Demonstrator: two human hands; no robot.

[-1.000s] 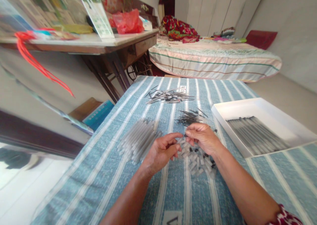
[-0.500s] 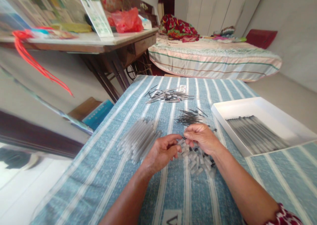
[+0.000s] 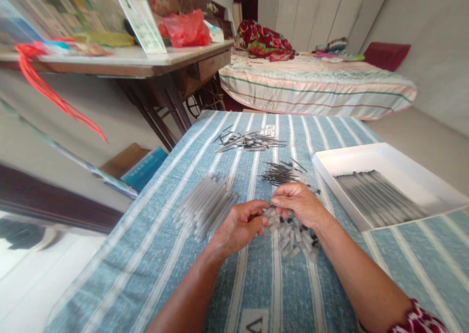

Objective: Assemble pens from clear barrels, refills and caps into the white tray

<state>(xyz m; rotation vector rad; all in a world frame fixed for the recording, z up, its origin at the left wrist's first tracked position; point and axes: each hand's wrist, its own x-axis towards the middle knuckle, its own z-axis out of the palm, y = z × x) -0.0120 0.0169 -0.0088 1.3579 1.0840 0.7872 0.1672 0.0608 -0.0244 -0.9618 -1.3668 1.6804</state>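
My left hand (image 3: 240,225) and my right hand (image 3: 298,203) meet fingertip to fingertip over a small heap of clear pen caps (image 3: 296,235) on the blue striped tablecloth (image 3: 164,264). Together they pinch one small clear pen part between them; its exact shape is too small to tell. A pile of clear pen barrels (image 3: 205,206) lies just left of my left hand. A bunch of thin dark refills (image 3: 278,172) lies just beyond my right hand.
A white tray (image 3: 370,154) with rows of finished pens stands at the right. Another scatter of pen parts (image 3: 249,141) lies farther back. Beyond the table are a wooden desk (image 3: 146,66) with red bags and a bed (image 3: 315,86).
Both hands stay over the heap of caps; the fingers have shifted only slightly. Nothing else has moved.
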